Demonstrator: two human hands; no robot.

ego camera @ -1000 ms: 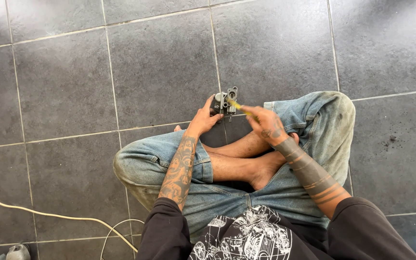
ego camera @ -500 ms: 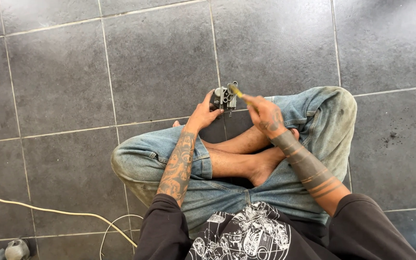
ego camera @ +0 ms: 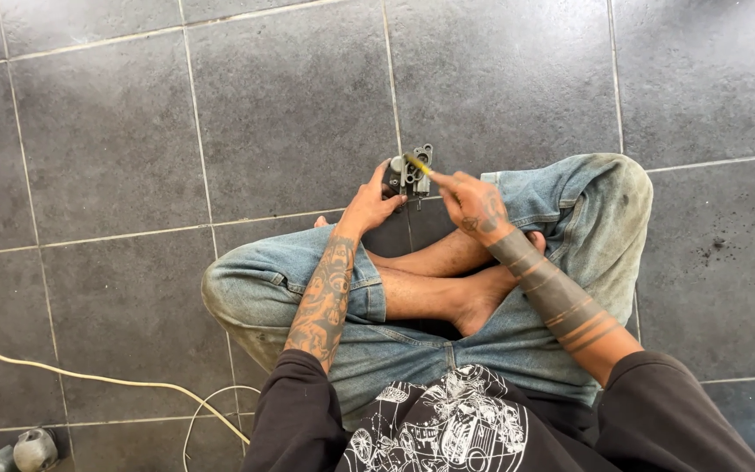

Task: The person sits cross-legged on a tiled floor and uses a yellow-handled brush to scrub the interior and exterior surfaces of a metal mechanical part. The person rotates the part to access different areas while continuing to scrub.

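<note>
Head view, metal part (ego camera: 409, 171) between left fingers (ego camera: 376, 203), seemingly

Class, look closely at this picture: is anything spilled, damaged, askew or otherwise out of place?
Mildly odd: dark specks stain the grey tiled floor beside the right knee, and a pale cord trails loose at lower left. Nothing looks broken.

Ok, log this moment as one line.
left hand: holds small grey metal engine part | right hand: slim yellow-handled tool on part | seated cross-legged, grey tiled floor
</note>
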